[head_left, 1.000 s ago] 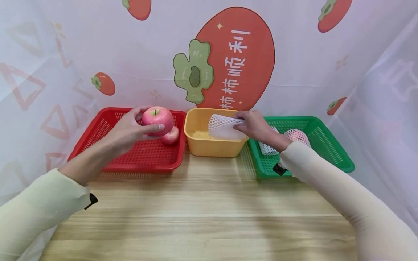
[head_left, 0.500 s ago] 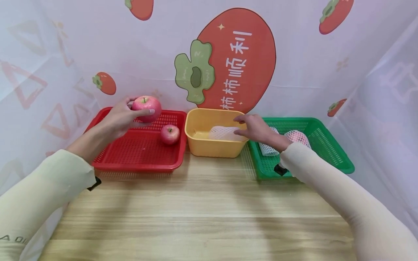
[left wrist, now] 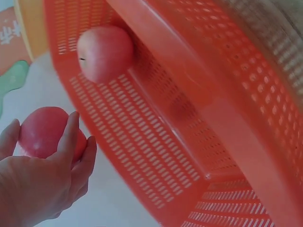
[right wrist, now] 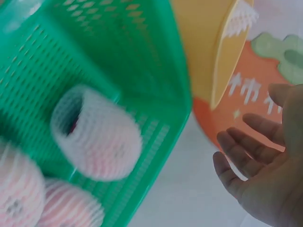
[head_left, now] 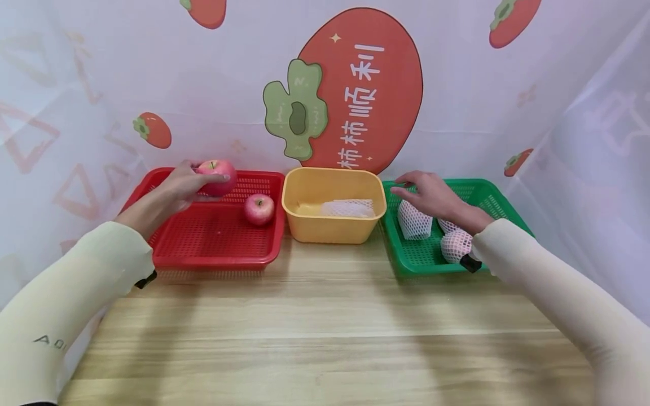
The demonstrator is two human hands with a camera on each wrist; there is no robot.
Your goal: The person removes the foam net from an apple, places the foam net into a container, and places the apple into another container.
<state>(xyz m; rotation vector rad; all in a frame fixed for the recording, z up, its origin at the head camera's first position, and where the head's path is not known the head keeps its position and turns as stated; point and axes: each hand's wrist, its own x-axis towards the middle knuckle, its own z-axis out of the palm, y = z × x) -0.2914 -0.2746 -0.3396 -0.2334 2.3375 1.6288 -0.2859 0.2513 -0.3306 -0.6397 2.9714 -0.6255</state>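
In the head view my left hand [head_left: 185, 185] grips a red apple [head_left: 219, 176] over the back of the red basket [head_left: 218, 261]. The left wrist view shows my fingers curled round that apple [left wrist: 45, 130]. A second apple [head_left: 259, 209] lies at the basket's right side. My right hand [head_left: 431, 194] hovers above the green basket [head_left: 413, 266], its fingers loosely bent around nothing. White foam net sleeves [head_left: 350, 208] lie inside the yellow bin [head_left: 330, 232]; how many cannot be told. Below my right hand sit foam-sleeved apples [head_left: 415, 221], partly hidden by the arm.
The yellow bin stands between the two baskets at the back of the wooden table [head_left: 315, 327]. Behind them hangs a white cloth [head_left: 228, 84] printed with persimmons. Cloth also closes off both sides.
My right hand has let go of a foam net sleeve, now down in the yellow bin, and moved right over the green basket. My left hand has carried its apple leftward.
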